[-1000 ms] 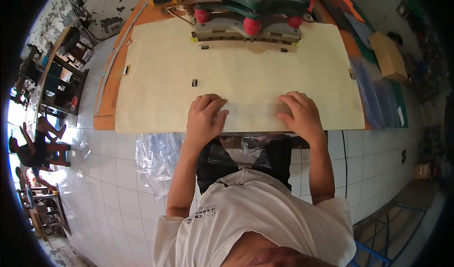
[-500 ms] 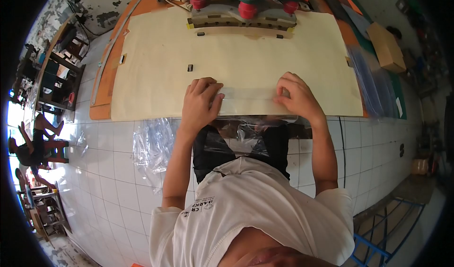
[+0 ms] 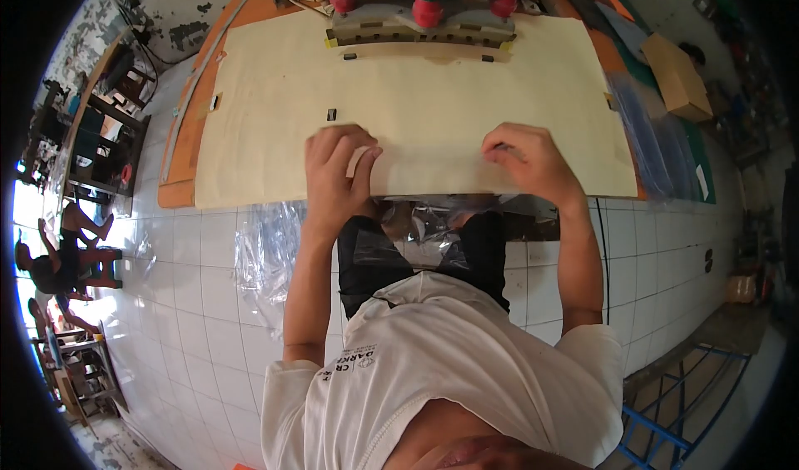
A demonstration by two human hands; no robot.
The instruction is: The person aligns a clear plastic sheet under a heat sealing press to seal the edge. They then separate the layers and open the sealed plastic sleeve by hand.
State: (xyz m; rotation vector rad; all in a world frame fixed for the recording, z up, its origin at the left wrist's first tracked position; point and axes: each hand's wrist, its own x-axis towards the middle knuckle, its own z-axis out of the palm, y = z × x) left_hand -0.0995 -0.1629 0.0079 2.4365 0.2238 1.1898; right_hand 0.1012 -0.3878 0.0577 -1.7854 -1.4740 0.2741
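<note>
My left hand (image 3: 337, 170) is closed in a pinch, thumb against fingers, at the left end of a clear plastic sheet (image 3: 429, 168). My right hand (image 3: 533, 162) pinches at the sheet's other end. The sheet is see-through and faint, stretched between both hands over the near edge of the cream table cover (image 3: 275, 145). Its exact outline is hard to make out. A small dark piece (image 3: 331, 115) lies just beyond my left fingers.
At the table's far side stands a green and grey machine with red knobs (image 3: 427, 12). Clear plastic sheets (image 3: 653, 145) and a cardboard box (image 3: 676, 75) lie at right. Crumpled clear plastic (image 3: 270, 254) hangs at left, with more over my lap. A person (image 3: 62, 258) sits far left.
My hands have moved apart, the left one outward to the left and the right one slightly to the right. The clear sheet between them now looks blurred.
</note>
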